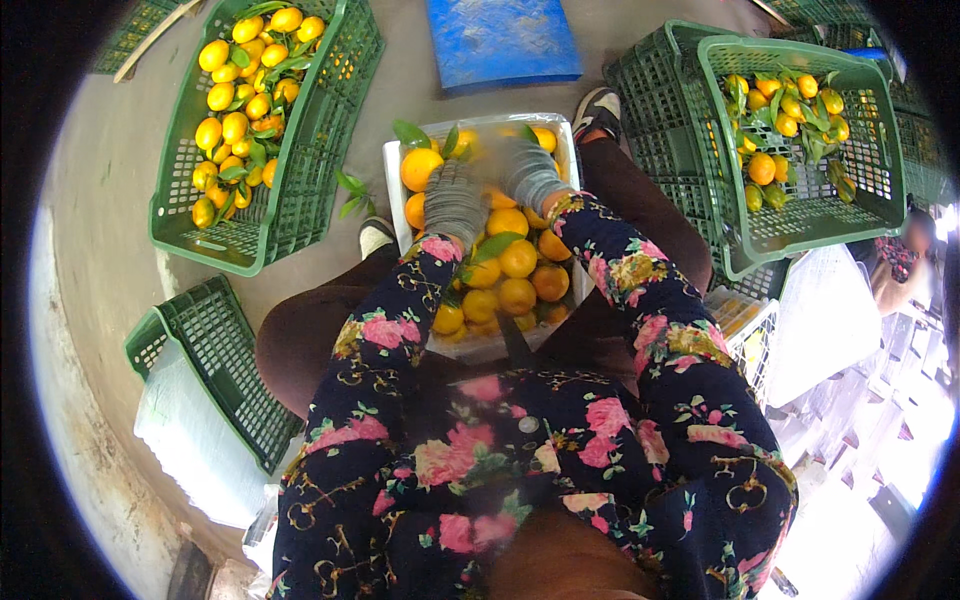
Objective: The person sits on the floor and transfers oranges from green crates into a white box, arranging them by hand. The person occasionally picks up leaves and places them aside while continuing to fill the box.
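Note:
A white box [393,180] lined with clear plastic stands between my knees, filled with orange citrus fruits [517,259], some with green leaves. My left hand [454,199], in a grey knit glove, lies over the fruit on the box's left side, its fingers pointing to the far end. My right hand [531,171], gloved the same way, reaches in at the far right. A blurred patch covers its fingers, so what it touches cannot be made out. One large orange fruit [421,169] sits beside my left fingers.
A green plastic crate [262,251] of leafy citrus stands at left; a tilted green crate [817,244] with fewer fruits rests at right. Beyond the box lies a blue slab [502,45]. Another green crate [225,375] is near my left knee. A person [900,259] is at far right.

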